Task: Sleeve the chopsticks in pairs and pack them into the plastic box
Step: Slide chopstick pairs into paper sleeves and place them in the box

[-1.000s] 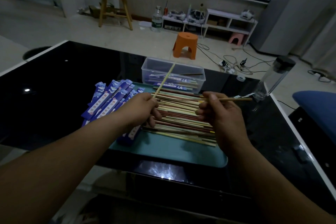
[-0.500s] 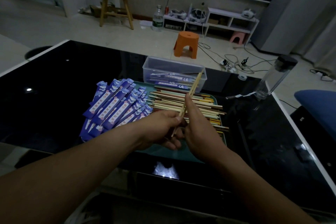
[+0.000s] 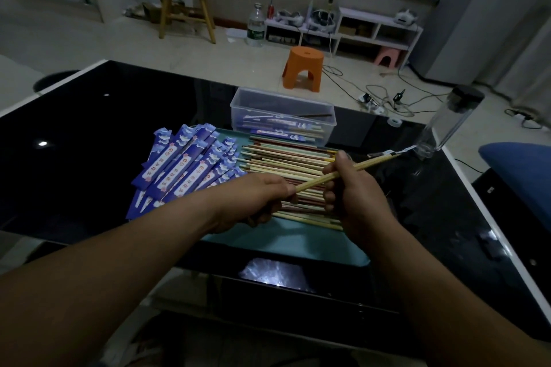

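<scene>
Both hands hold one pale pair of chopsticks (image 3: 366, 164) above the pile, its far end pointing up and right. My left hand (image 3: 253, 198) pinches the near end. My right hand (image 3: 347, 188) grips the pair around its middle. Below lies a heap of loose chopsticks (image 3: 280, 158) on a teal tray (image 3: 286, 243). Blue paper sleeves (image 3: 182, 168) fan out at the tray's left. A clear plastic box (image 3: 281, 106) behind the tray holds several sleeved pairs.
The tray sits on a black glass table (image 3: 89, 134) with a white edge. A clear bottle with a black cap (image 3: 447, 122) stands at the table's right rear. A blue cushion (image 3: 518, 170) is at far right. An orange stool (image 3: 303, 68) stands on the floor beyond.
The pair, steeply upright half a second ago, now tilts low toward the right. My right hand has slid out along it and wrapped round it; my left hand keeps the near end.
</scene>
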Available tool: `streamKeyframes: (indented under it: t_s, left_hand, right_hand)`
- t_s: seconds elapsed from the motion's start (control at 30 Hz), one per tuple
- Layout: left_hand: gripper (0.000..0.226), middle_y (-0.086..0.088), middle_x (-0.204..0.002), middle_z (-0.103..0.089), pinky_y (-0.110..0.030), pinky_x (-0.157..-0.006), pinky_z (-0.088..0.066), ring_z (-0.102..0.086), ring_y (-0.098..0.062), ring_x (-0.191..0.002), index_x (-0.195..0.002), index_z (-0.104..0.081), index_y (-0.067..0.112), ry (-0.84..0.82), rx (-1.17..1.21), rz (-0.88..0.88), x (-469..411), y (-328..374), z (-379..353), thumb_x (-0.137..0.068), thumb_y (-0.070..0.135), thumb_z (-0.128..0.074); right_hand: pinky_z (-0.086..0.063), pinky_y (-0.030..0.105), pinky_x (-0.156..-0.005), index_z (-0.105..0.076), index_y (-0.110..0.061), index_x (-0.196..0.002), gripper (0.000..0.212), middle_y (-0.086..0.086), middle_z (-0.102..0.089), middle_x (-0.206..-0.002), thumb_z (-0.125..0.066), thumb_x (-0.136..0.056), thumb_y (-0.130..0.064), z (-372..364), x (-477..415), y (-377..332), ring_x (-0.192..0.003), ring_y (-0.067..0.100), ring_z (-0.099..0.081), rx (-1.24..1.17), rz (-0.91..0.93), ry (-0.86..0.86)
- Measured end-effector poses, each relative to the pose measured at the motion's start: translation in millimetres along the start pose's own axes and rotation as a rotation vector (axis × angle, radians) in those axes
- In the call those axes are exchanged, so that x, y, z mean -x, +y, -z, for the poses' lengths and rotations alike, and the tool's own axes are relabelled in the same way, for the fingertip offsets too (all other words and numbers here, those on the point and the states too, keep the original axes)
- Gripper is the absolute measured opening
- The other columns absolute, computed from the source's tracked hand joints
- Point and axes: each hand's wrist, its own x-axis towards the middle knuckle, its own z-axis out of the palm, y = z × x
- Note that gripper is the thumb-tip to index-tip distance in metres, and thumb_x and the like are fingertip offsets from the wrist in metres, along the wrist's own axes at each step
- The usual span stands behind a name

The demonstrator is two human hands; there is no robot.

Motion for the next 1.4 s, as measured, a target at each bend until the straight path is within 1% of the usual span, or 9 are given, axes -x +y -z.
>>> streamKeyframes:
  t_s: [0.2,0.4,0.53,0.7,0.87,1.03,1.2,1.27,1.4]
  left_hand:
    - [0.026,0.004,-0.060,-0.040,-0.025,-0.047,-0.026,-0.032,-0.010,-0.049,-0.098,-0.065,0.011,0.034,-0.060,-0.079,-1.5,-0.7,-1.9,-0.108,0.028,-0.048]
    - [0.012,0.005,-0.092,-0.064,-0.034,-0.074,-0.048,-0.060,-0.017,-0.084,-0.097,-0.059,0.024,0.555,-0.872,-0.109,6.3,-2.0,57.7,-0.101,0.035,-0.057]
    - [0.016,0.002,-0.103,-0.059,-0.037,-0.077,-0.051,-0.057,-0.021,-0.086,-0.097,-0.055,0.026,0.482,-1.178,0.107,9.0,-17.1,72.1,-0.095,0.041,-0.060]
    - [0.022,-0.001,-0.108,-0.056,-0.037,-0.071,-0.042,-0.058,-0.027,-0.096,-0.100,-0.048,0.026,0.478,-1.273,0.082,0.4,-26.1,60.0,-0.093,0.043,-0.059]
    - [0.042,0.001,-0.099,-0.047,-0.037,-0.071,-0.041,-0.060,-0.028,-0.100,-0.098,-0.037,0.027,0.452,-1.261,0.112,-2.5,-28.5,56.9,-0.087,0.058,-0.064]
    - [0.025,0.006,-0.088,-0.048,-0.037,-0.072,-0.046,-0.053,-0.023,-0.084,-0.092,-0.041,0.029,0.461,-1.225,0.155,-5.7,-28.6,51.7,-0.089,0.048,-0.058]
    - [0.022,0.002,-0.080,-0.052,-0.036,-0.063,-0.037,-0.051,-0.022,-0.074,-0.085,-0.043,0.026,0.630,-1.156,0.083,-1.1,-13.6,52.6,-0.098,0.040,-0.054]
    - [0.022,-0.002,-0.080,-0.059,-0.036,-0.060,-0.039,-0.054,-0.020,-0.069,-0.083,-0.044,0.023,0.635,-0.943,-0.007,-0.3,-3.9,52.7,-0.097,0.034,-0.057]
    - [0.007,-0.006,-0.078,-0.069,-0.048,-0.068,-0.054,-0.069,-0.023,-0.064,-0.095,-0.050,0.013,0.425,-0.265,-0.085,0.2,9.9,36.0,-0.100,0.016,-0.048]
  right_hand:
    - [-0.040,0.025,-0.047,-0.061,-0.014,-0.092,0.034,0.004,-0.056,-0.069,-0.051,-0.106,-0.043,-11.8,4.4,1.5,-0.054,0.014,-0.052,0.040,-0.031,-0.147]
    - [-0.042,0.025,-0.046,-0.063,-0.014,-0.091,0.033,0.004,-0.061,-0.068,-0.053,-0.107,-0.041,-4.2,0.0,-0.7,-0.053,0.014,-0.055,0.037,-0.016,0.046]
    - [-0.045,0.027,-0.049,-0.066,-0.011,-0.097,0.036,0.004,-0.063,-0.069,-0.052,-0.107,-0.042,0.6,3.4,-0.9,-0.055,0.014,-0.057,0.069,-0.030,0.053]
    - [-0.044,0.028,-0.050,-0.065,-0.011,-0.096,0.036,0.003,-0.063,-0.069,-0.052,-0.107,-0.043,-2.8,5.0,-2.7,-0.057,0.014,-0.056,0.071,-0.029,0.031]
    - [-0.044,0.027,-0.050,-0.065,-0.011,-0.097,0.037,0.003,-0.063,-0.069,-0.051,-0.107,-0.043,-1.6,5.9,-4.8,-0.056,0.013,-0.056,0.062,-0.026,0.021]
    - [-0.045,0.028,-0.052,-0.066,-0.011,-0.097,0.038,0.004,-0.064,-0.071,-0.051,-0.107,-0.044,-1.6,5.7,-4.0,-0.058,0.015,-0.057,0.070,-0.019,0.020]
    - [-0.045,0.028,-0.052,-0.066,-0.011,-0.096,0.036,0.004,-0.064,-0.071,-0.052,-0.107,-0.043,1.4,5.2,-6.4,-0.057,0.015,-0.057,0.066,-0.017,0.031]
    - [-0.044,0.027,-0.051,-0.065,-0.012,-0.095,0.034,0.004,-0.064,-0.070,-0.053,-0.107,-0.042,3.5,2.8,-7.9,-0.056,0.015,-0.056,0.050,-0.012,0.043]
    - [-0.043,0.027,-0.050,-0.065,-0.014,-0.093,0.033,0.004,-0.062,-0.069,-0.053,-0.106,-0.042,5.4,-0.4,-10.3,-0.056,0.014,-0.055,0.013,-0.010,0.035]
